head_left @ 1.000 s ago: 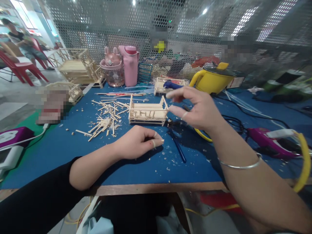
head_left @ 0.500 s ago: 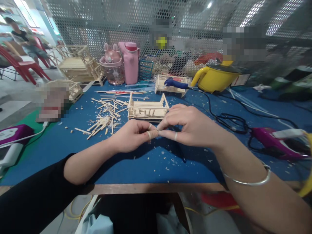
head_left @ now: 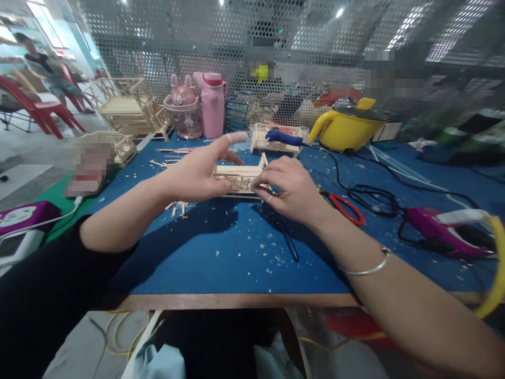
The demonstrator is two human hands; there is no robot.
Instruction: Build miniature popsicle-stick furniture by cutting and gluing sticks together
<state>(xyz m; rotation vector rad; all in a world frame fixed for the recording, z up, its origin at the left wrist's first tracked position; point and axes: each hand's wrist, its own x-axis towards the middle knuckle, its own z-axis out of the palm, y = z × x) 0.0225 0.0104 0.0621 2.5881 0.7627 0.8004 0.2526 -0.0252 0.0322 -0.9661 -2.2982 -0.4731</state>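
Note:
A small model built of pale wooden sticks point(head_left: 242, 171) rests on the blue work surface point(head_left: 236, 263) in front of me. My left hand point(head_left: 193, 171) is at the model's left end, fingers spread, its thumb close to the front. At the right end, my right hand point(head_left: 288, 187) has thumb and fingertips pinched together against the front of the model. Whatever is in that pinch is too small or hidden to make out. Finger covers point(head_left: 236, 137) show on some fingers. Loose stick pieces point(head_left: 175, 209) lie partly hidden behind and below my left hand.
A dark blue pen-like tool point(head_left: 291, 245) and red-handled pliers point(head_left: 347, 209) lie near my right hand. Behind are a blue-handled corded tool point(head_left: 286, 138), a yellow pot point(head_left: 351, 129), a pink bottle point(head_left: 213, 108) and a larger stick model point(head_left: 124, 105). A person point(head_left: 51, 73) sits at far left.
My hands have parted from their joint pinch and moved forward to the model. The left hand has opened at its left end; the right is at its right end. The pliers have come into view.

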